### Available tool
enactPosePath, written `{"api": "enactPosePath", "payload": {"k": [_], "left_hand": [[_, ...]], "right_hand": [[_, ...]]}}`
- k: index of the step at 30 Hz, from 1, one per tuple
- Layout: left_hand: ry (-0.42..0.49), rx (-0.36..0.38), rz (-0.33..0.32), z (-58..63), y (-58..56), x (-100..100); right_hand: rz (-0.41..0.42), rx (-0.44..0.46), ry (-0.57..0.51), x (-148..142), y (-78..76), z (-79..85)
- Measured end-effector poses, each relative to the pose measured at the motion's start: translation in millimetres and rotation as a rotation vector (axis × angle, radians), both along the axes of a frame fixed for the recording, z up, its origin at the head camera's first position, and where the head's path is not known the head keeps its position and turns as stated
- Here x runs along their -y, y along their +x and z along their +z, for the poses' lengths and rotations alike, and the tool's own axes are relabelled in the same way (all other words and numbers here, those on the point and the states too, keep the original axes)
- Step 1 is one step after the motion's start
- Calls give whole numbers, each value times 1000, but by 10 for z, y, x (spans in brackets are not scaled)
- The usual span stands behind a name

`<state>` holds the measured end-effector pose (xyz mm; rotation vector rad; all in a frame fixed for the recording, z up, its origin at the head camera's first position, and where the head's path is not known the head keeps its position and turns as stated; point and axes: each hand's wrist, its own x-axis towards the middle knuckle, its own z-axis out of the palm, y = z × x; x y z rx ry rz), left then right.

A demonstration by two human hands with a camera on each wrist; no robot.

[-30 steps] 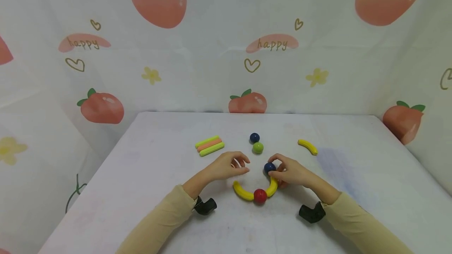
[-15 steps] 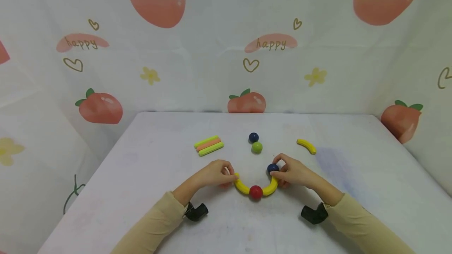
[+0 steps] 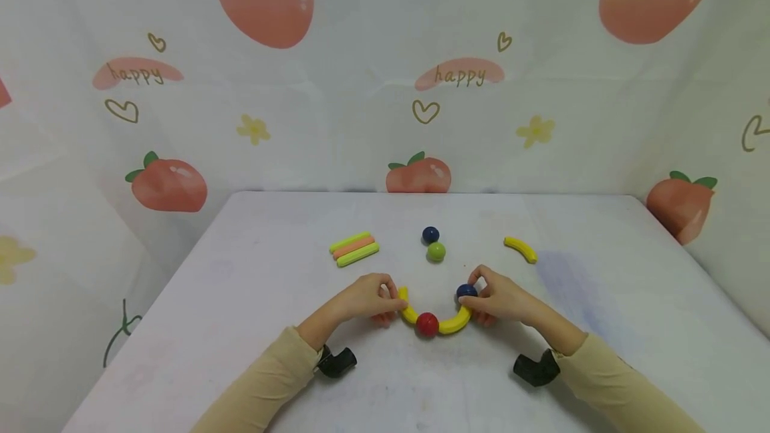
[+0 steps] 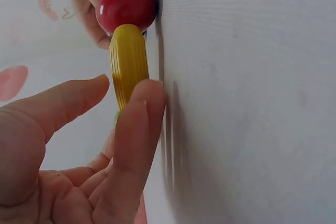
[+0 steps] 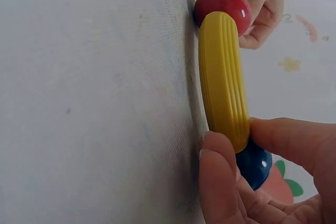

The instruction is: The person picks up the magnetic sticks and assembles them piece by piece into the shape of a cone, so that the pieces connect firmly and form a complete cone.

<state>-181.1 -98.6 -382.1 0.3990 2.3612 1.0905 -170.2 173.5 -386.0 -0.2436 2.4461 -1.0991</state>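
Observation:
In the head view, two yellow curved rods and a red ball (image 3: 428, 325) form a U on the table, with a blue ball (image 3: 466, 294) at its right end. My left hand (image 3: 368, 296) pinches the left curved rod (image 4: 127, 59) between thumb and fingers, near its free end. At the other side my right hand (image 3: 504, 294) holds the blue ball, where it meets the right curved rod (image 5: 223, 77). The right wrist view shows thumb and fingertips on both sides of that joint. The red ball sits between the rods, touched by neither hand.
Behind the hands lie a second dark blue ball (image 3: 430, 235) and a green ball (image 3: 436, 252), touching. Yellow-green straight rods (image 3: 357, 254) flank an orange rod (image 3: 353, 246) at back left. A loose yellow curved rod (image 3: 521, 250) lies at back right.
My left hand has come down onto the left rod and gripped it. That rod has turned more upright, and the red ball has shifted left. My right hand keeps its hold, moving slightly right.

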Motion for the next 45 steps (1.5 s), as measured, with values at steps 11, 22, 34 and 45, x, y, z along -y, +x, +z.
{"api": "enactPosePath", "payload": {"k": [11,22,34,45], "left_hand": [[9,-62,47,-14,-34,-86],[39,-48,75,-42,-84,-91],[52,-29,75,-57,-87,-93],[47,-25,78,-54,-72,-92]], "right_hand": [[17,18,-3,19,49,-2],[103,-58,-8,-146,-49,59],[-126,-268,77,-607,-381,226],[-259,-271,205,-911,-579,156]]}}
